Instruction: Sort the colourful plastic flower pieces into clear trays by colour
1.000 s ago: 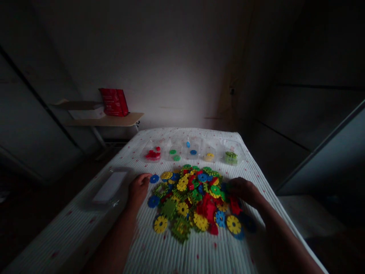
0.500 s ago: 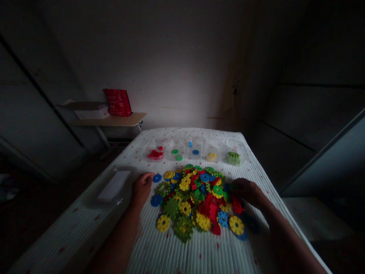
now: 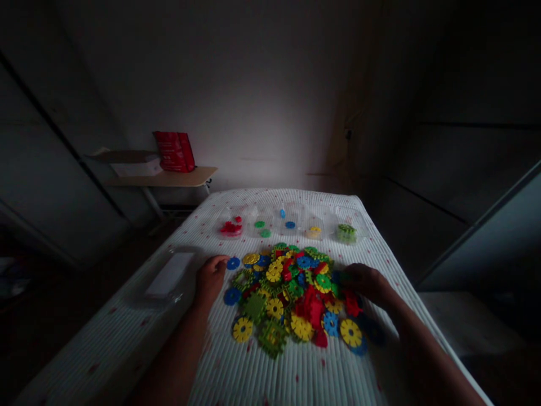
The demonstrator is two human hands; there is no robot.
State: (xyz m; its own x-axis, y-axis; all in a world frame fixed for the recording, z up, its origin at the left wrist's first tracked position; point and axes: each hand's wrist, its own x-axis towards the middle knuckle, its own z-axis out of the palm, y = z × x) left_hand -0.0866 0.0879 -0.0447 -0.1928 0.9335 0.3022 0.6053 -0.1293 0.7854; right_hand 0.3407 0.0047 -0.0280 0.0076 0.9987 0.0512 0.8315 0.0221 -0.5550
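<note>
A heap of plastic building pieces lies on the bed-like table: toothed discs in yellow, blue and green, green squares (image 3: pixel 273 337) and red connectors (image 3: pixel 313 307). At its left edge rests my left hand (image 3: pixel 210 279), loosely curved and open, with the fingertips close to a blue disc (image 3: pixel 233 263). My right hand (image 3: pixel 368 283) lies at the heap's right side, fingers reaching over dark pieces beside a red piece (image 3: pixel 353 303). Shadow hides much of those fingers, but they look extended and I see nothing held. A yellow disc (image 3: pixel 350 332) lies below that hand.
Clear plastic containers stand in a row beyond the heap, holding red pieces (image 3: pixel 230 228), green discs (image 3: pixel 265 233), blue discs (image 3: pixel 289 225), a yellow disc (image 3: pixel 315 230) and green squares (image 3: pixel 346 230). A larger clear tray (image 3: pixel 139 296) with a white slip is at left.
</note>
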